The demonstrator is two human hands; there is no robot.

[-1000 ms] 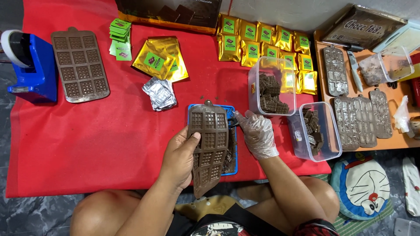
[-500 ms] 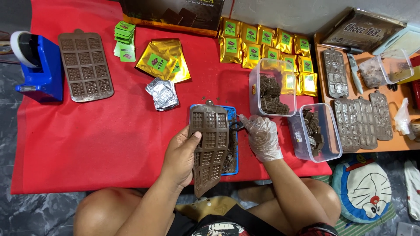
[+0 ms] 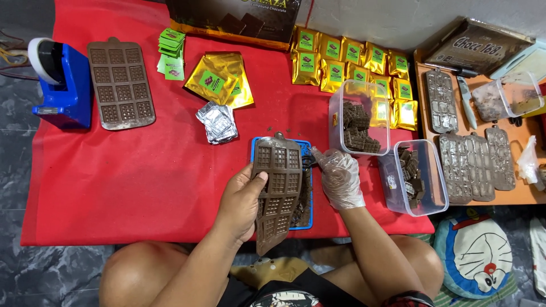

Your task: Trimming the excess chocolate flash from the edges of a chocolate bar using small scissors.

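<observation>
Nearest the camera, the left hand (image 3: 242, 204) is closed around the left edge of a brown chocolate mould (image 3: 277, 196), thumb on top and fingers hidden underneath, holding it tilted up over a blue tray (image 3: 259, 149) at the near edge of the red cloth (image 3: 125, 187). At about three o'clock from the mould, the right hand (image 3: 340, 179), in a thin clear glove, is half curled with its fingertips at the mould's right edge; whether it pinches a piece there is too small to tell. Dark chocolate bits lie in the tray under the mould. To do this step well, it seems wise to keep the mould above the tray so loose pieces drop inside, to flex it gently from the free edge, and to handle chocolate only with the gloved hand. At two o'clock stands a clear tub of chocolate squares (image 3: 359, 122), and at three o'clock a second clear tub (image 3: 415, 176) with a few pieces. At eleven o'clock lie a pile of silver foil wrappers (image 3: 217, 122), some gold pouches (image 3: 220, 82) and green labels (image 3: 172, 52). Further left are a second mould (image 3: 120, 82) lying flat and a blue tape dispenser (image 3: 60, 85). Farthest off, at one o'clock, stand rows of gold packets (image 3: 352, 62), with more moulds (image 3: 475, 165) on an orange tray (image 3: 526, 196) at the right.
</observation>
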